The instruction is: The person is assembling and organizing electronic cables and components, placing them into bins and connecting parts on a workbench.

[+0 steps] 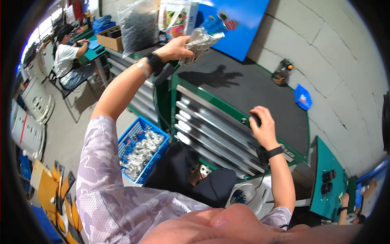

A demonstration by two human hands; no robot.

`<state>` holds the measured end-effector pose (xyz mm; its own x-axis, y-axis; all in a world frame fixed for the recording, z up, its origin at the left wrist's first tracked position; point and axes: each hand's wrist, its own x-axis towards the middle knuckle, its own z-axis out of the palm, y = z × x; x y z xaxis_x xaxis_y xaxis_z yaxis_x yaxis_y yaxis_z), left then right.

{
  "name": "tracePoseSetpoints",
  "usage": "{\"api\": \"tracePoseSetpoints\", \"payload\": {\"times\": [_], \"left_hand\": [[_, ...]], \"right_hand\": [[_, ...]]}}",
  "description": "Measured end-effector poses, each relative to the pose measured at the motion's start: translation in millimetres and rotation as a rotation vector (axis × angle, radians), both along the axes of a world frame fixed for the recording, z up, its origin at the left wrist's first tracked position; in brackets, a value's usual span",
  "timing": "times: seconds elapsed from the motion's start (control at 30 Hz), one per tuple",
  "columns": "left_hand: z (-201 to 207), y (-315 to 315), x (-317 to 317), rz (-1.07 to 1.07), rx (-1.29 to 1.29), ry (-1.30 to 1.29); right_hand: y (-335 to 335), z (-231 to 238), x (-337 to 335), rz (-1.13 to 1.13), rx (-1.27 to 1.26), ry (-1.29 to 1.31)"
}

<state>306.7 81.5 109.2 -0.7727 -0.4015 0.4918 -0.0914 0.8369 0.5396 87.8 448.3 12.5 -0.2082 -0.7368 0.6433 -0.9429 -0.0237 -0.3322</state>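
Note:
My left hand (pixel 175 48) is raised over the left end of the green tool cabinet and grips a clear crinkled plastic bag of small silvery parts (pixel 198 44). My right hand (pixel 263 127) rests on the front edge of the cabinet's black top (pixel 252 87), its fingers curled over a small dark object that I cannot make out. Both wrists wear black bands. Below the right hand run the cabinet's grey drawers (pixel 215 130).
A blue crate of silvery parts (pixel 142 148) stands on the floor left of the cabinet. On the top lie a small blue bin (pixel 302 96) and a dark bag (pixel 282 72). A blue board (pixel 241 22) leans on the wall. A seated person (pixel 67 59) works far left.

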Motion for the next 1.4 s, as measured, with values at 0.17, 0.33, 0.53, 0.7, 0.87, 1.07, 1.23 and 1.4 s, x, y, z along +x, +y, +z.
{"api": "tracePoseSetpoints", "payload": {"times": [0.17,0.33,0.53,0.7,0.87,1.07,1.23,1.4], "left_hand": [[4.1,-18.0,-105.7,0.115,-0.215,-0.243],[-14.3,-33.0,-152.9,0.296,-0.512,-0.562],[2.6,-45.4,-171.3,0.276,-0.503,-0.821],[3.8,-30.9,-164.6,0.409,-0.643,-0.603],[27.9,0.7,-152.1,0.155,-0.713,-0.161],[52.8,72.7,-176.5,-0.065,-0.432,0.025],[42.0,107.5,-219.6,-0.245,-0.255,-0.021],[-4.1,122.5,-260.9,-0.452,0.161,-0.061]], "right_hand": [[106.7,17.2,13.3,-0.023,0.145,0.087],[217.5,22.8,43.7,-0.245,0.308,-0.023],[242.8,49.0,57.2,-0.324,0.267,-0.085],[177.0,71.4,29.8,-0.188,0.18,-0.04],[71.2,76.7,-34.3,0.035,0.262,-0.464],[-43.5,60.5,-100.7,0.314,0.294,-1.013],[-77.5,47.8,-149.2,0.536,-0.095,-1.343],[-70.1,36.0,-189.6,0.719,-0.302,-1.446]]}}
